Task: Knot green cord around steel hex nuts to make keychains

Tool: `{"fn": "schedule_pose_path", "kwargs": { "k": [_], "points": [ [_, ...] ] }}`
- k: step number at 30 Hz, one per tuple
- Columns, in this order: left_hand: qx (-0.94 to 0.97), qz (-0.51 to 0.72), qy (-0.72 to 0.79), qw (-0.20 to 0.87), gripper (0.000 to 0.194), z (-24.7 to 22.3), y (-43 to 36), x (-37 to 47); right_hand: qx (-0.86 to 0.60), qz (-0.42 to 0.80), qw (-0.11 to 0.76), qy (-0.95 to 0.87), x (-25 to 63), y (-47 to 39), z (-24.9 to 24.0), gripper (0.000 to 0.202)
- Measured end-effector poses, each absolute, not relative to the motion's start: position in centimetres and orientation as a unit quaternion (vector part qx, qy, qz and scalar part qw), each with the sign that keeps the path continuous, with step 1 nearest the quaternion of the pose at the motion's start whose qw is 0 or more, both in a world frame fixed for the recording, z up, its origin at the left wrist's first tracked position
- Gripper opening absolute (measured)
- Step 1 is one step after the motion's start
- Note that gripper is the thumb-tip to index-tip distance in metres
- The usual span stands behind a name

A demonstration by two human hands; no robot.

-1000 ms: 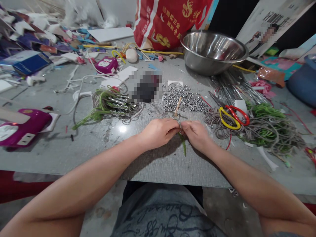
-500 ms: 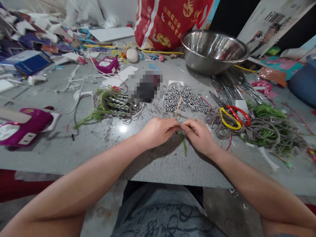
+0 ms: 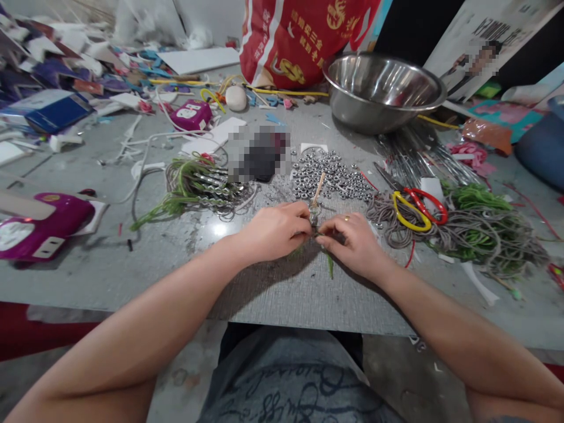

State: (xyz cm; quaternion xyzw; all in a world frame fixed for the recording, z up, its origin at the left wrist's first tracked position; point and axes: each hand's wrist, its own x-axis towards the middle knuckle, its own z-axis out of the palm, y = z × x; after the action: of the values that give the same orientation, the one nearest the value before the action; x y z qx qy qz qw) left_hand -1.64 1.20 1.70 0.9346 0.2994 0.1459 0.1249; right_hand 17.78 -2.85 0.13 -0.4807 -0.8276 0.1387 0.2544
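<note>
My left hand (image 3: 284, 230) and my right hand (image 3: 352, 239) meet over the table, fingers closed in pinches. Between the fingertips runs a thin cord, largely hidden by the fingers. Below my right fingertips hangs a frayed green cord end (image 3: 330, 265). A small wooden stick (image 3: 319, 187) stands just beyond the hands, with something shiny at its lower end. Behind that lies a loose heap of small metal rings or nuts (image 3: 328, 170). Left of my left hand rests a bundle of green and grey cords strung with metal pieces (image 3: 207, 185).
Scissors (image 3: 414, 211) with red and yellow handles lie on grey and green cords (image 3: 484, 229) at the right. A steel bowl (image 3: 374, 117) and a red bag (image 3: 295, 47) stand behind. Purple power sockets (image 3: 48, 226) sit at the left, with scraps beyond.
My fingertips have moved slightly left and down, and my right fingers have opened out a little. More of the shiny piece under the stick shows between the hands.
</note>
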Motion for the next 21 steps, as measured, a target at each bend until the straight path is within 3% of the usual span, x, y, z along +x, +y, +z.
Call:
{"fn": "schedule_pose_path", "kwargs": {
  "k": [8,21],
  "points": [
    [0.944,0.060,0.306,0.104,0.016,2.64,1.24,-2.02,-0.464,0.087,0.197,-0.859,17.87,-2.87,-0.11,0.007],
    [0.937,0.045,0.329,0.110,0.018,1.87,0.95,-1.30,-0.467,0.089,0.186,-0.860,17.81,-2.83,-0.36,0.009]
  ]
}}
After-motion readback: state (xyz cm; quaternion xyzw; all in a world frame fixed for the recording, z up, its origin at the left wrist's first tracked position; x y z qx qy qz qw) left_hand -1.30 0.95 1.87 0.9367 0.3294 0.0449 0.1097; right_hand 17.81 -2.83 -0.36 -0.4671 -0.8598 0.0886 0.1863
